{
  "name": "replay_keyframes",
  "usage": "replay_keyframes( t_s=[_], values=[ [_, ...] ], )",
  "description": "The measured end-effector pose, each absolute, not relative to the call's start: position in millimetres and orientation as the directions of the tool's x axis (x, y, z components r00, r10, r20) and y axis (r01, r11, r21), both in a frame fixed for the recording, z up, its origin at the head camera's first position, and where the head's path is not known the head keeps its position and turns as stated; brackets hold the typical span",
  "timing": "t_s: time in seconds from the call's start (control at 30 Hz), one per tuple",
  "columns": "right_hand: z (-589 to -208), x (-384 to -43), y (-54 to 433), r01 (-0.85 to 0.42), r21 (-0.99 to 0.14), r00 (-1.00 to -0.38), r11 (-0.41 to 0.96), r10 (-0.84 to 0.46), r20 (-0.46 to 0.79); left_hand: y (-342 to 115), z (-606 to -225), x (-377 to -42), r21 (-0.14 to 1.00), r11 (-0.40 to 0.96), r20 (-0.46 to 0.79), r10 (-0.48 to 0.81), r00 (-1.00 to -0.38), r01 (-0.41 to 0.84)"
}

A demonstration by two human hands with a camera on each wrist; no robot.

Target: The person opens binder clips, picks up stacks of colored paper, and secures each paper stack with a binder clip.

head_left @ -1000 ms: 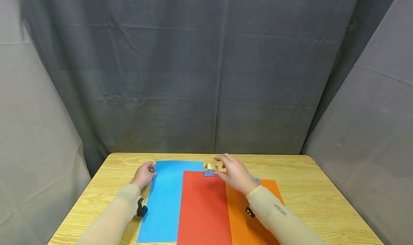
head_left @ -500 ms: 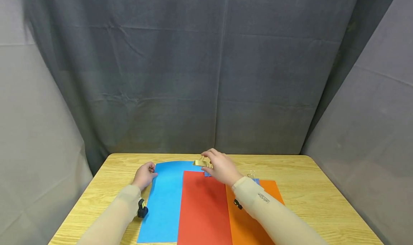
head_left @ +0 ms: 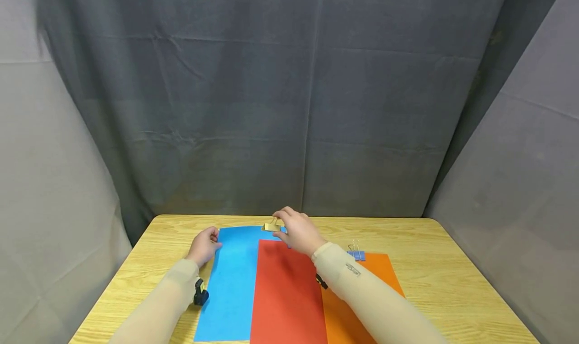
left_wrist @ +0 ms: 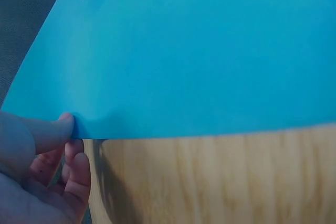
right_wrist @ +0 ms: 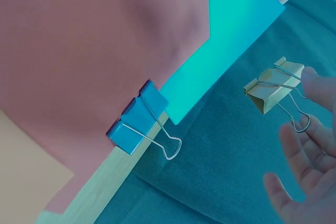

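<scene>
My left hand (head_left: 203, 246) pinches the far left corner of a blue sheet (head_left: 230, 288), with the thumb on top and the fingers curled beneath in the left wrist view. Over the far edge of this sheet, my right hand (head_left: 299, 232) holds a gold binder clip (right_wrist: 275, 85) by its wire handles, between thumb and fingers. The clip's mouth stands apart from the paper in the right wrist view. A blue binder clip (right_wrist: 137, 119) grips the far edge of the red sheet (head_left: 287, 293); in the head view my right hand mostly hides it. The red sheet overlaps the blue one.
Right of the red sheet lies an orange sheet (head_left: 384, 273), with another blue binder clip (head_left: 357, 256) on its far edge. All lie on a wooden table (head_left: 452, 278). A dark grey curtain (head_left: 235, 107) hangs behind, with lighter cloth on both sides.
My right hand has moved left with the gold binder clip, from beside the red sheet's blue clip to over the blue sheet's far edge. My left hand has stayed at the corner.
</scene>
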State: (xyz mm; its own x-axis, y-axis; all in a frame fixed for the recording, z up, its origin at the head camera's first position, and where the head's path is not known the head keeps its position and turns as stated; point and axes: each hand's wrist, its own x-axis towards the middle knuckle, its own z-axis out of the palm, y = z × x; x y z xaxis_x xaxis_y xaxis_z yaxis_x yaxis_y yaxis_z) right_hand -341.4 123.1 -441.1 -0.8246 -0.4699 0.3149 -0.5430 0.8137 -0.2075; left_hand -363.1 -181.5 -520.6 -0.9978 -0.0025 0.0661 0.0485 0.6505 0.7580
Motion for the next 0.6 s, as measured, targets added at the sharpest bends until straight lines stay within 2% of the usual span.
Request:
replay_keyframes(
  t_s=[0.6],
  values=[
    [-450.8, -357.4, 108.8, -0.53, -0.134, -0.816, 0.838, -0.46, 0.35, -182.2, -522.6, -357.4, 0.762, 0.645, 0.06, 0.022, -0.998, 0.06]
  ],
)
